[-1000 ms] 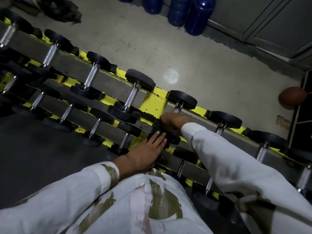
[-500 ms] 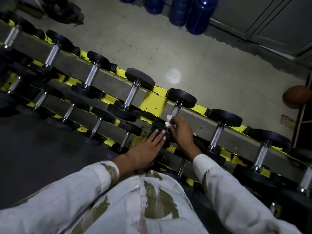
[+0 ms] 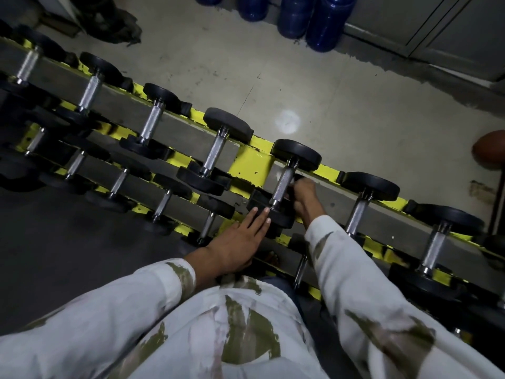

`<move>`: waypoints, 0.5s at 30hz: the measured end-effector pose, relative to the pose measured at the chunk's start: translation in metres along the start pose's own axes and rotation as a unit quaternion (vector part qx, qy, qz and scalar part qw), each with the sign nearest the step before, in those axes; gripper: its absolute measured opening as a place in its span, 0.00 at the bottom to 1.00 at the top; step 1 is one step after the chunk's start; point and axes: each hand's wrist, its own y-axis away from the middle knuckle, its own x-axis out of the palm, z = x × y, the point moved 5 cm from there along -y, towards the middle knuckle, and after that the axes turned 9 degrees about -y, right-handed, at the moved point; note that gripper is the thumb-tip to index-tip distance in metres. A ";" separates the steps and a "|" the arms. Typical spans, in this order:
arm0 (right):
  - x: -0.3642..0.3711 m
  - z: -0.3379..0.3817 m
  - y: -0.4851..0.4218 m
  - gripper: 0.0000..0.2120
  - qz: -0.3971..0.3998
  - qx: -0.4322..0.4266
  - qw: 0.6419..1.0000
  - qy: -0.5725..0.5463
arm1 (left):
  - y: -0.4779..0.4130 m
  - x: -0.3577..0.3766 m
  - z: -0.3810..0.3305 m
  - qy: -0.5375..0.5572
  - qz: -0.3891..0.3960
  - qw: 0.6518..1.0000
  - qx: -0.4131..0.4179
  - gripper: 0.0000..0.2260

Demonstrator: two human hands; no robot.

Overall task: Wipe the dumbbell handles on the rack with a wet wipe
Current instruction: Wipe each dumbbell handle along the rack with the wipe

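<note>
A yellow and grey two-tier rack (image 3: pixel 248 165) runs diagonally across the view and carries several black-headed dumbbells with knurled steel handles. My right hand (image 3: pixel 304 194) is at the right side of one upper-tier dumbbell handle (image 3: pixel 282 184), fingers curled against the steel. The wet wipe is hidden inside that grip. My left hand (image 3: pixel 240 242) lies flat with straight fingers, its fingertips touching the near black head (image 3: pixel 281 218) of the same dumbbell. The far head (image 3: pixel 296 154) sits on the rack's back rail.
More dumbbells fill the rack to the left (image 3: pixel 216 154) and right (image 3: pixel 358 212). Blue water jugs (image 3: pixel 325 23) stand on the concrete floor beyond the rack. A brown ball (image 3: pixel 489 153) lies at the right edge, and a dark heap (image 3: pixel 109 20) lies at the top left.
My right hand has slid from the near end of the handle, where the white wipe showed, up along its right side. My left hand has stayed in place.
</note>
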 end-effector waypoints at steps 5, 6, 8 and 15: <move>0.005 0.013 -0.020 0.13 0.006 0.049 0.977 -0.208 | 0.000 0.000 0.000 -0.012 -0.004 1.000 0.004 0.42; 0.007 0.016 -0.020 0.13 0.004 0.049 0.973 -0.224 | -0.001 0.000 0.000 -0.016 -0.005 1.000 0.005 0.43; 0.010 0.019 -0.019 0.14 0.001 0.048 0.966 -0.254 | 0.000 -0.001 0.000 -0.022 -0.006 1.000 0.010 0.43; 0.004 0.006 0.009 0.11 -0.150 -0.159 0.961 -0.171 | -0.001 0.003 0.003 -0.022 -0.005 1.000 0.016 0.47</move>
